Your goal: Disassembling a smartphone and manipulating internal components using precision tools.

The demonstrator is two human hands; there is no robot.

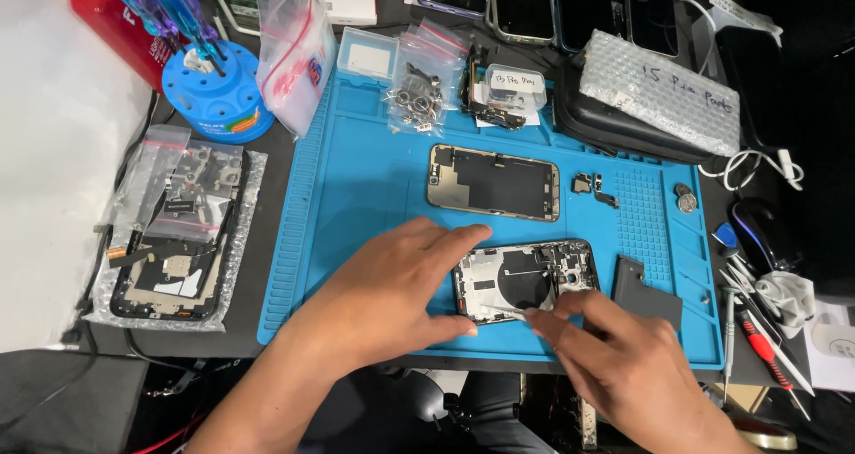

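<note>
item: opened phone body (524, 280), back shell with bare metal frame, round coil and camera cut-outs showing; lies flat on the near part of the blue silicone mat (374, 178), its near edge close to the mat's near rim.

left hand (392, 298): palm down, fingers spread and open, fingertips resting at the left edge of the phone body, thumb along its near left corner; grips nothing.

right hand (614, 352): fingers pinched shut on thin tweezers (503, 311), whose tip lies over the near edge of the phone body.

second phone frame (494, 182): flat, dark inside, just beyond the first, apart from it; open mat to its left.

dark rectangular plate (647, 292): just right of the phone body, near the mat's near right corner.

small loose parts (595, 187): right of the second frame, on the gridded area.

far edge of mat: clear bags of parts (419, 89) and a small clear box (515, 87).

off the mat, left: blue round screwdriver stand (214, 93); another phone shell on bubble wrap (174, 240) on the dark desk (267, 267).

off the mat, right: screwdrivers and picks (757, 329), crowding the right rim; bubble-wrapped package (663, 89) on a black case at far right.

open room: widest on the left half of the mat.
</note>
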